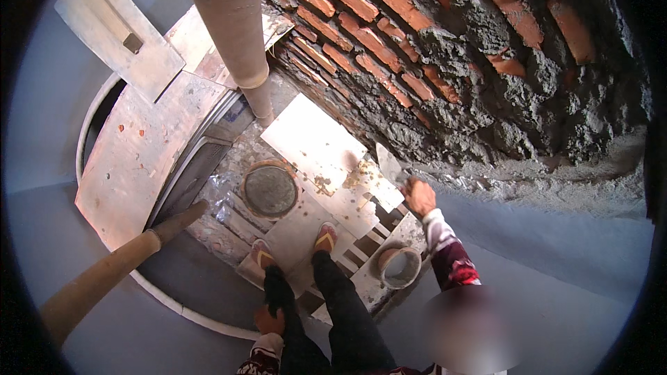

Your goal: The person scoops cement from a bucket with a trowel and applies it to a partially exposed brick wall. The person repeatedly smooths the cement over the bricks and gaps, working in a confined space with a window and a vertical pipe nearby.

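My right hand [419, 196] is closed round the handle of a pointed trowel [388, 164]. The trowel's pale blade points up and left, close to the base of the brick wall [403, 90]. Wet-looking grey mortar covers part of that wall, with red bricks showing between. My left hand [269, 321] rests against my left leg, and its fingers are too unclear to read. A round pan [297, 191] of grey mortar stands in front of my feet. Beside it, a pale board [299, 128] carries splashes of mortar near the trowel.
A bucket [418, 271] sits on a plank to the right of my feet. Gaps show between the platform's slats [358, 253]. Thick round poles [226, 21] rise at the far side and at the left [104, 285]. Large boards [142, 146] lie beyond the left edge.
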Available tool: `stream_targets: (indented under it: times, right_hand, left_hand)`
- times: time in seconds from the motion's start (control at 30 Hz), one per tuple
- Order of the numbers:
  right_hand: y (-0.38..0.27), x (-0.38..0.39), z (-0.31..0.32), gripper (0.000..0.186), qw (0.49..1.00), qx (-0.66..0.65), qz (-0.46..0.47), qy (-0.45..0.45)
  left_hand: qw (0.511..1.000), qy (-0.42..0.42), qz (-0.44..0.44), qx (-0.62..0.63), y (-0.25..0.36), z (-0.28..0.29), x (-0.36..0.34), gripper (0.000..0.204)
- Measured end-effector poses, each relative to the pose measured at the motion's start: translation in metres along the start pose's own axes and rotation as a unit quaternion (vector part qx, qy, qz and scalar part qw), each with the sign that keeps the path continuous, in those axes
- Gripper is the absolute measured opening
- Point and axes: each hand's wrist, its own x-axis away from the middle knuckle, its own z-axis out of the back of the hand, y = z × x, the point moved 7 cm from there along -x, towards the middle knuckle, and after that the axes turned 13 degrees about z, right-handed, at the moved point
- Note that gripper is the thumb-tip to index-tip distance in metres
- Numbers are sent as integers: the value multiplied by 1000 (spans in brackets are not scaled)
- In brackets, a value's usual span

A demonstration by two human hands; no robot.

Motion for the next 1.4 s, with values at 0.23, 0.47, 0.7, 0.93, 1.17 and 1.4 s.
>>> stream_targets:
  times: [0.23, 0.47, 0.7, 0.93, 1.17, 1.4]
  right_hand:
    - [42, -39, -7, 29, 986, 25, 27, 165]
    - [67, 38, 48, 30, 971, 33, 7, 238]
    - [62, 95, 84, 30, 955, 84, -23, 282]
    - [13, 126, 98, 25, 962, 98, 58, 250]
    - [-52, 102, 16, 35, 965, -219, 140, -48]
    - [68, 26, 16, 18, 980, -196, 16, 30]
  left_hand:
    - [995, 32, 73, -52, -63, 2, 10, 54]
    - [994, 60, 82, -30, -54, 12, -12, 56]
    - [999, 41, -3, 24, 28, 44, -6, 58]
    - [999, -2, 26, 46, 20, 44, 11, 58]
    - [998, -2, 43, 35, -18, 14, 13, 57]
    - [997, -4, 42, 71, -14, 3, 20, 54]
